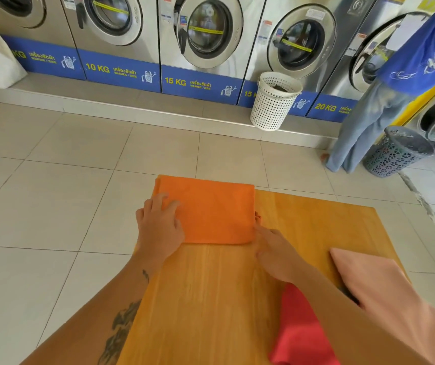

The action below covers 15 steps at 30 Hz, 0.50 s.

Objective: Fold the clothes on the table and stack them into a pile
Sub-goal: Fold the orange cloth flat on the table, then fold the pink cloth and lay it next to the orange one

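A folded orange cloth point(211, 212) lies flat at the far left corner of the wooden table point(316, 222). My left hand point(159, 225) rests palm down on its left edge, fingers spread. At the cloth's near right corner, my right hand point(276, 254) touches the fabric with its fingertips; I cannot tell whether it pinches it. A red garment point(300, 327) lies crumpled near the table's front, partly under my right forearm. A peach-pink folded garment point(369, 275) sits at the table's right side.
A row of washing machines point(205, 35) lines the far wall. A white perforated basket point(274, 101) stands on the step, a grey basket point(395, 151) on the floor at right. A person in a blue shirt and jeans point(384, 106) stands beside it.
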Motion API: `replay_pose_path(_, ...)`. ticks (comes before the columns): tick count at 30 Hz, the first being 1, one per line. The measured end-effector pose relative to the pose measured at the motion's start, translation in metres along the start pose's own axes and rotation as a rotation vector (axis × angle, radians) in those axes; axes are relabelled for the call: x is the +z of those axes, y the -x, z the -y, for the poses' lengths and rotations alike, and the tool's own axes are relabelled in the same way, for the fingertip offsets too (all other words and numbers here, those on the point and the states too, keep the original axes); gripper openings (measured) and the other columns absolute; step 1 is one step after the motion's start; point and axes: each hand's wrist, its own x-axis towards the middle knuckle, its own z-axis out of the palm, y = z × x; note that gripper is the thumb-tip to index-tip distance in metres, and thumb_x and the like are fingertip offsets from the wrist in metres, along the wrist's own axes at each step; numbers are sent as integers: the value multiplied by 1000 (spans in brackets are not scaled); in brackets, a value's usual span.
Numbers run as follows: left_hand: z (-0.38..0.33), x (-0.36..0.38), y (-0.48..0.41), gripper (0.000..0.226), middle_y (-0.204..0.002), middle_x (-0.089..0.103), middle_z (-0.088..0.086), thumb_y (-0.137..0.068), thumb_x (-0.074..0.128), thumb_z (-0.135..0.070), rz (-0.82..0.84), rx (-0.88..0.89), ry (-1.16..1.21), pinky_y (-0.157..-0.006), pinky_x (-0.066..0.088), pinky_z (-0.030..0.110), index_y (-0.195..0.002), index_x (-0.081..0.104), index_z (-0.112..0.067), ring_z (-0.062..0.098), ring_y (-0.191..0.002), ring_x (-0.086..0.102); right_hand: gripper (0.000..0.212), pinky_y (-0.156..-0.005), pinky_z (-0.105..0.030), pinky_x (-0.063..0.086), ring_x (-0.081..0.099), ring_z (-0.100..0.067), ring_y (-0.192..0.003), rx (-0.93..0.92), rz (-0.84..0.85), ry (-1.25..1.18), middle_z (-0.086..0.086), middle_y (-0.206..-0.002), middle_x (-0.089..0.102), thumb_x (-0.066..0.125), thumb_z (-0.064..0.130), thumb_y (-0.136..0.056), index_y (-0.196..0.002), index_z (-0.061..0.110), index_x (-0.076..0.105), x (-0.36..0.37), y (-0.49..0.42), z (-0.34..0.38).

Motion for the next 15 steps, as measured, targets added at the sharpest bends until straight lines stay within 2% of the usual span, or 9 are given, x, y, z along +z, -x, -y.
replay_pose_path(3,-39,-8,34,36,-131,49,2,-83,56,-9,56,19,150,-101,38,47,-116,66,-21,24,-118,49,61,-90,-17,38,48,-18,-119,-42,-42,10,-2,-150,35,51,16,-94,-149,31,33,-10,44,-16)
replay_pose_path(5,-65,-10,55,37,-126,49,-1,-86,53,-7,111,31,261,-96,44,46,-118,65,-21,22,-106,55,54,-92,-11,33,49,-14,-118,-94,-120,-4,1,-143,44,52,11,-93,-144,28,44,-17,74,-26)
replay_pose_path(6,-81,-11,68,37,-124,48,-3,-87,51,-8,145,35,313,-92,47,44,-119,64,-21,21,-99,57,52,-91,-2,27,49,-10,-117,-126,-173,-9,4,-138,48,53,10,-92,-141,28,48,-22,90,-32)
replay_pose_path(8,-112,-9,92,38,-120,46,-7,-90,49,-9,228,29,406,-81,51,39,-123,61,-23,11,-83,60,49,-87,8,19,50,-6,-113,-178,-258,17,8,-128,52,56,12,-90,-136,27,53,-35,119,-44)
replay_pose_path(9,-128,-6,105,37,-119,45,-9,-92,48,-12,271,26,443,-73,52,34,-125,59,-25,3,-72,58,49,-92,4,21,50,-8,-117,-194,-283,33,6,-130,53,57,13,-89,-135,27,54,-42,131,-52)
replay_pose_path(10,-143,-3,117,37,-120,43,-11,-94,47,-16,320,26,471,-68,51,29,-128,56,-27,1,-67,57,50,-101,-8,27,48,-14,-123,-200,-305,56,3,-134,53,58,14,-87,-135,27,53,-49,141,-62)
replay_pose_path(11,-157,1,129,38,-123,42,-13,-95,46,-20,371,28,486,-70,51,26,-132,51,-29,-2,-72,58,52,-108,-23,31,45,-19,-129,-181,-327,101,0,-139,50,58,18,-86,-137,29,51,-55,149,-74)
replay_pose_path(13,-184,11,153,45,-136,38,-11,-97,45,-30,460,41,467,-93,46,27,-142,43,-30,1,-107,55,62,-112,-45,27,36,-28,-136,-53,-316,263,-2,-149,40,55,32,-83,-143,36,40,-65,165,-102)
replay_pose_path(15,-207,23,176,54,-152,26,-8,-97,43,-38,568,30,407,-112,31,30,-150,31,-32,11,-136,36,70,-112,-56,20,28,-33,-139,91,-222,380,-5,-153,30,51,44,-82,-147,39,26,-68,180,-133)
